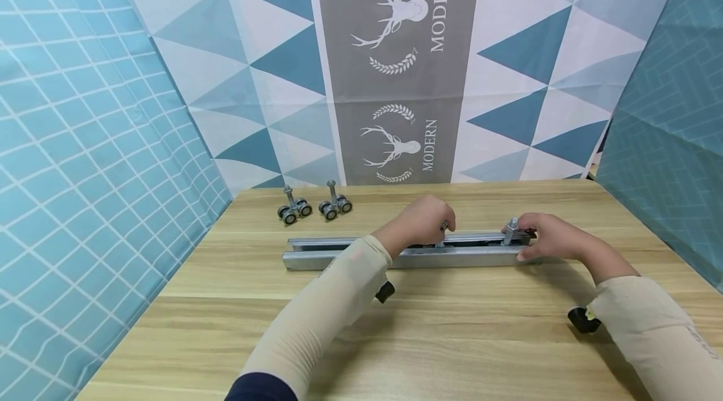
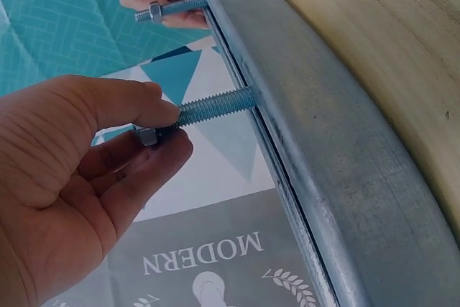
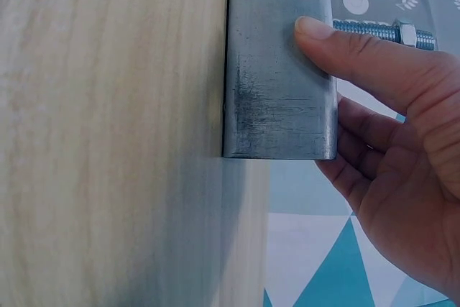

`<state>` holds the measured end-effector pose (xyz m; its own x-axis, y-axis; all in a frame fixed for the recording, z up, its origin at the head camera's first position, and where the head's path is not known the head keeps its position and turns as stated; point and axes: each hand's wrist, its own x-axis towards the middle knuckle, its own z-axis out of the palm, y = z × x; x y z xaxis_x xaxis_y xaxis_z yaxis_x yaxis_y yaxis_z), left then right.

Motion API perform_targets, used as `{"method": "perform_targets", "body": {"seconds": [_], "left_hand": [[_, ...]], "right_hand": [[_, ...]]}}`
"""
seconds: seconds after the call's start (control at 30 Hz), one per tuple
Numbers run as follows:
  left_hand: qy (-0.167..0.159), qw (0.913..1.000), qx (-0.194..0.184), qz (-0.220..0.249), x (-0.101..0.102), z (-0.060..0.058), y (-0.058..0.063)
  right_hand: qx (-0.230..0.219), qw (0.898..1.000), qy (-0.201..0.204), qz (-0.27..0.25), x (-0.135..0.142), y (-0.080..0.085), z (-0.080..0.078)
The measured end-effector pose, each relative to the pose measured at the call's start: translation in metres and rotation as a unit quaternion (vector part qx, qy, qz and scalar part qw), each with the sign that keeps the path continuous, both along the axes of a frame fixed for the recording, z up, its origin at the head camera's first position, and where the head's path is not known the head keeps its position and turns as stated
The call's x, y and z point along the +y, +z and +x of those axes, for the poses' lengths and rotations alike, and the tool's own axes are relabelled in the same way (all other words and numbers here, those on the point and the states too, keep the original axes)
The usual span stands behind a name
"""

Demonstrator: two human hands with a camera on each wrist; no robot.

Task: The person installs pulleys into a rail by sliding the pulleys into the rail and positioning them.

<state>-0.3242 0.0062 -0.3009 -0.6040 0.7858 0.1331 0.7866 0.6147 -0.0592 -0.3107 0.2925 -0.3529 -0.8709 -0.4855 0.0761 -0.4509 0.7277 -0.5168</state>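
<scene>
A silver metal rail (image 1: pixel 316 259) with a slot along its top lies across the table. Two threaded bolts stand up out of the slot; what they join inside the rail is hidden. My left hand (image 1: pixel 422 223) pinches the upper part of one bolt (image 2: pixel 215 107), near its nut, between thumb and fingers. At the rail's right end, my right hand (image 1: pixel 556 239) grips the channel, thumb on the near side and fingers behind. Beside that thumb rises the other bolt (image 3: pixel 366 29), with a nut near its tip; in the head view this bolt (image 1: pixel 511 233) stands close to the fingers.
Two roller trolleys, a left one (image 1: pixel 294 208) and a right one (image 1: pixel 334 203), stand behind the rail's left part with their bolts up. The wooden table (image 1: pixel 237 319) meets a patterned cloth (image 1: pixel 271 68) at the back. Blue tiled-print cloth (image 1: pixel 85 137) hangs at the left.
</scene>
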Motion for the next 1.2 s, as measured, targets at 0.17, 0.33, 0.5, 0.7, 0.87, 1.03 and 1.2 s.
{"method": "perform_targets", "body": {"seconds": [0.17, 0.33, 0.5, 0.7, 0.87, 1.03, 1.2], "left_hand": [[-0.002, 1.0000, 0.003, -0.001, -0.001, 0.000, 0.000], [-0.004, 1.0000, 0.008, -0.003, -0.002, 0.001, 0.000], [-0.004, 1.0000, 0.006, -0.002, -0.003, 0.002, 0.001], [-0.005, 1.0000, 0.005, 0.000, -0.005, 0.004, 0.002], [-0.003, 1.0000, 0.001, 0.004, -0.007, 0.005, 0.003], [-0.006, 0.9999, -0.004, 0.014, -0.009, 0.006, 0.004], [-0.004, 0.9998, -0.011, 0.018, -0.011, 0.008, 0.006]], "right_hand": [[0.003, 1.000, -0.001, 0.005, 0.000, -0.001, 0.000], [0.005, 1.000, 0.000, 0.004, 0.001, -0.001, 0.000], [0.001, 1.000, -0.002, 0.002, 0.000, -0.001, 0.001], [0.002, 1.000, -0.002, 0.002, 0.000, -0.001, 0.002], [0.011, 1.000, 0.002, 0.010, 0.000, -0.001, 0.002], [0.020, 1.000, 0.005, 0.013, 0.000, -0.001, 0.002], [0.022, 1.000, 0.007, 0.010, 0.000, -0.002, 0.003]]}}
